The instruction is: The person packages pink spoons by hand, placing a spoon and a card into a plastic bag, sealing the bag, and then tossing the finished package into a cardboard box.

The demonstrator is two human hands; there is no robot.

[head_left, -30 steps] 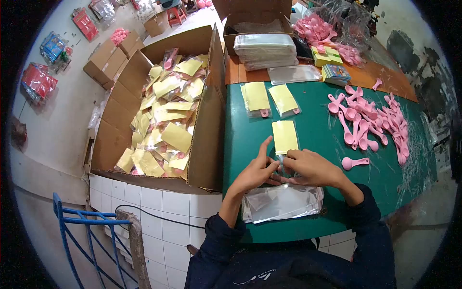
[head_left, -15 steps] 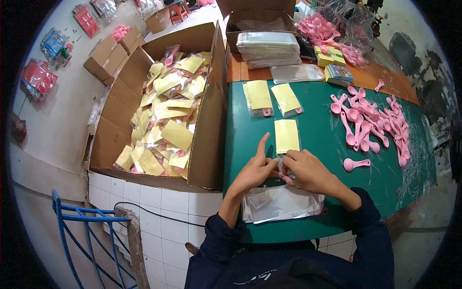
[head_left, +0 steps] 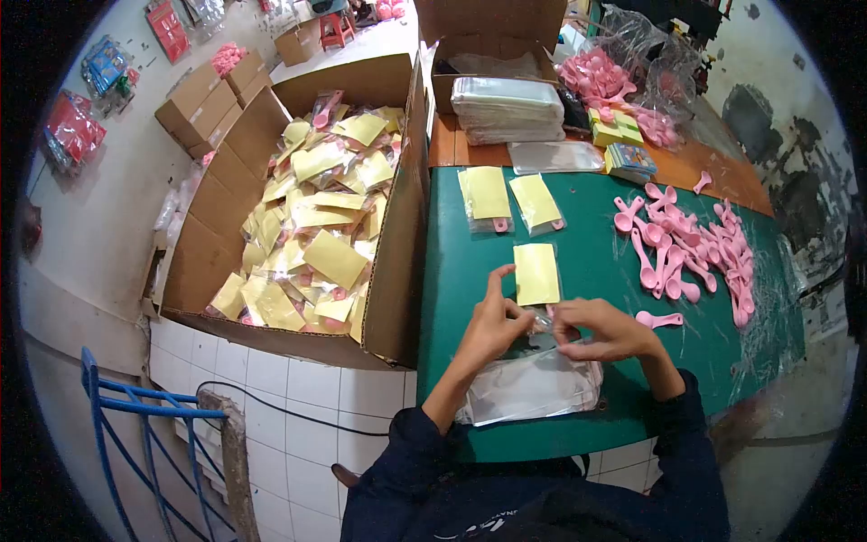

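On the green table, a clear bag with a yellow card [head_left: 537,274] lies just beyond my hands. My left hand [head_left: 492,327] pinches the near end of this bag between thumb and a finger, with the index finger raised. My right hand [head_left: 601,331] is closed at the right side of the same end, its fingertips curled on the clear plastic. A pink spoon end shows in part beside the right fingertips. Below both hands lies a stack of empty clear bags [head_left: 533,388]. Two more bags with yellow cards [head_left: 488,193] lie farther back.
A big cardboard box [head_left: 394,244] full of packed bags stands left of the table. Pink spoons [head_left: 677,239] are heaped at the right, with a single spoon [head_left: 659,320] nearer. Stacked clear sleeves [head_left: 506,107] and small card stacks [head_left: 629,161] sit at the back.
The camera view has shifted slightly. My right hand has turned and drawn a little to the right along the bag's near end, while my left hand stays at that end.
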